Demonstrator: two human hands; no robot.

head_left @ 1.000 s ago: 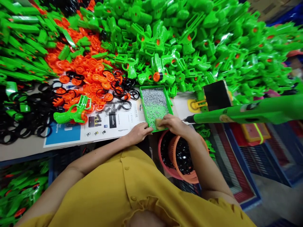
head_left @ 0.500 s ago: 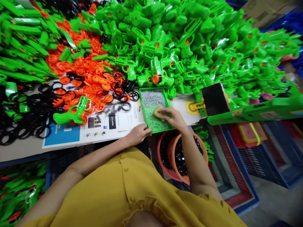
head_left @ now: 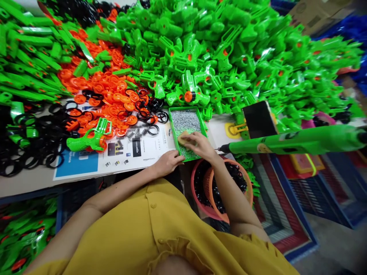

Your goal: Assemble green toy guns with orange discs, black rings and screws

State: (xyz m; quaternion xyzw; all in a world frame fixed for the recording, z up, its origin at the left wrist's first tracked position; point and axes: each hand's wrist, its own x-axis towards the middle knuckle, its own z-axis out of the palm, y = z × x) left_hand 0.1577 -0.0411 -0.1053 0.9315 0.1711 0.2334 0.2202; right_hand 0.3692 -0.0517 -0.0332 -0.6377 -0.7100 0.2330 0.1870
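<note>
Green tray (head_left: 202, 124): at the table's (head_left: 40, 176) front edge, holding silvery pieces (head_left: 186, 119). Right hand (head_left: 197, 144): fingers narrowed, pinching tan pad (head_left: 182, 138) over pieces. Left hand (head_left: 168, 162): at tray's near-left corner; grip cannot be told. Step, apparently: spreading pieces. Next move: likely calls for light, level strokes, tray steadied. Beyond: heaped green toy guns (head_left: 218, 49).

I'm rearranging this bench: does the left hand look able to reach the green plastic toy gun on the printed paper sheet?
Probably yes: the left hand rests at the green plastic tray, and the way across the printed sheet to the toy gun looks free.
</note>
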